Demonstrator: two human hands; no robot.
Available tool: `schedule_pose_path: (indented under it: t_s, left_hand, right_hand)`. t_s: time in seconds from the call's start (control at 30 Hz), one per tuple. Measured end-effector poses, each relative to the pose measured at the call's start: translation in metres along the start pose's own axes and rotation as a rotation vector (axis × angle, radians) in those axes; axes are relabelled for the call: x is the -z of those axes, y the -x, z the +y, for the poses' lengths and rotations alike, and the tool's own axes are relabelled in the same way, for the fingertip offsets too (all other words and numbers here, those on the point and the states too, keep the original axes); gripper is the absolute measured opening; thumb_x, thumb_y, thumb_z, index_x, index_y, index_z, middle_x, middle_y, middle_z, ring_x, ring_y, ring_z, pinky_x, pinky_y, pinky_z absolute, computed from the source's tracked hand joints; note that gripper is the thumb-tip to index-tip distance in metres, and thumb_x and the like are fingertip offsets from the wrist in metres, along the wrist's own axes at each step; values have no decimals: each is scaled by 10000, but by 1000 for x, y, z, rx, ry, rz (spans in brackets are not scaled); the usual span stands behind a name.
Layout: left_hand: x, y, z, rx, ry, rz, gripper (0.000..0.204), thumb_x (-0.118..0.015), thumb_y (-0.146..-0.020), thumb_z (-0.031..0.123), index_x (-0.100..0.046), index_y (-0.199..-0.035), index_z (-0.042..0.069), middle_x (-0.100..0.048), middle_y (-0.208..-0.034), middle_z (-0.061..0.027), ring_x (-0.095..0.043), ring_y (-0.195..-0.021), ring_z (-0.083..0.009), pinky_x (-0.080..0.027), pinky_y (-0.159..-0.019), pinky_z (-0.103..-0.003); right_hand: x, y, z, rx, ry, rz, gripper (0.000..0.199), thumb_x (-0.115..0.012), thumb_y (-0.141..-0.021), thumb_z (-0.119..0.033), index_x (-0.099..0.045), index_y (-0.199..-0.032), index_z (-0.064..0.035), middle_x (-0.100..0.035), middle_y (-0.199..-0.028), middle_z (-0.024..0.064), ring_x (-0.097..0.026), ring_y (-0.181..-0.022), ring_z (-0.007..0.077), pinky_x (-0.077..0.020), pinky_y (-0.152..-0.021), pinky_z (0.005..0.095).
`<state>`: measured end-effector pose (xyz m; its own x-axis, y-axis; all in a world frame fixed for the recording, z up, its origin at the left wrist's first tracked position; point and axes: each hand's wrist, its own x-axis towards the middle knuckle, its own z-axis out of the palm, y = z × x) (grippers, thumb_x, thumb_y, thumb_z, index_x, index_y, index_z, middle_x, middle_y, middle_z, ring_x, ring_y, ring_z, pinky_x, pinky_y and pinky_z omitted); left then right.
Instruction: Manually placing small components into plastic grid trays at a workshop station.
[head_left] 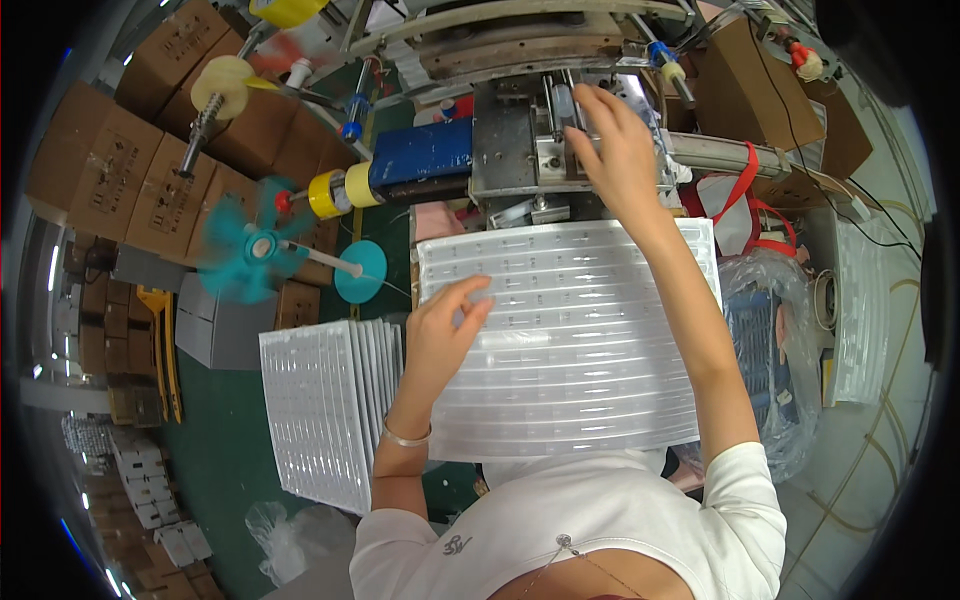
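Observation:
A large sheet of clear plastic strips [560, 370], ridged in shiny rows with small dark marks, lies in front of me. Over its left part hovers my left hand [445, 320], with thumb and forefinger curved and a gap between them; nothing shows in it. My right hand [622, 155] reaches over the metal machine [505, 135] beyond the sheet. Its fingers are spread, the tips beside a small pale cylinder [563, 100] on the machine; I cannot tell whether they touch it.
At the left stands a stack of similar plastic sheets [315, 415]. A teal fan [250, 245] and cardboard boxes [100, 160] are behind it. A blue block [425, 155] with tape rolls adjoins the machine. On the right lies a plastic-wrapped blue crate [755, 345] near red straps [740, 190].

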<state>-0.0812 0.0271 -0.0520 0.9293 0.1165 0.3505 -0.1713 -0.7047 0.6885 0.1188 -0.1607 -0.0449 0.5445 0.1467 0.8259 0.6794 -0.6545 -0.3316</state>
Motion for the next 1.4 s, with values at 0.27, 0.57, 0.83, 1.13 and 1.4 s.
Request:
schedule_pose_path:
  t_s: [0.27,0.57,0.83,1.13,1.4]
  left_hand:
    - [-19,47,-26,-225,-534,-488,136,-661,-765,137,-637,-879,68,-631,-720,-64,-614,-624,-253,-479,-584,-353]
    - [-32,39,-18,89,-279,-561,248,-612,-734,57,-491,-951,49,-565,-684,-100,-591,-645,-309,-469,-622,-410]
    - [-74,42,-32,-181,-93,-318,169,-601,-754,3,-524,-899,43,-586,-871,-94,-571,-839,-293,-442,-731,-367]
    - [-67,58,-30,-315,-248,-368,305,-590,-785,54,-586,-1090,70,-600,-911,-61,-550,-921,-235,-407,-823,-349]
    - [-51,22,-28,-95,-59,-113,330,-658,-786,94,-593,-1108,61,-620,-1009,-122,-589,-925,-296,-459,-791,-385]
  right_hand:
    - [68,144,-56,135,-300,-948,278,-619,-777,-80,-628,-1052,-117,-585,-822,71,-608,-777,234,-503,-690,351]
    - [62,169,-45,180,-296,-934,293,-586,-736,-36,-601,-1016,-122,-556,-916,88,-610,-733,249,-513,-624,346]
    - [74,117,-36,-299,-520,-656,339,-613,-723,-8,-556,-1052,-63,-563,-988,86,-581,-875,231,-479,-680,297]
    - [96,115,-2,-558,-493,-555,217,-611,-817,-59,-596,-1032,-31,-620,-1049,58,-592,-896,164,-466,-682,259]
    - [100,112,13,-567,-478,-456,212,-591,-833,-61,-616,-1041,-31,-627,-1056,55,-587,-950,157,-467,-698,243]
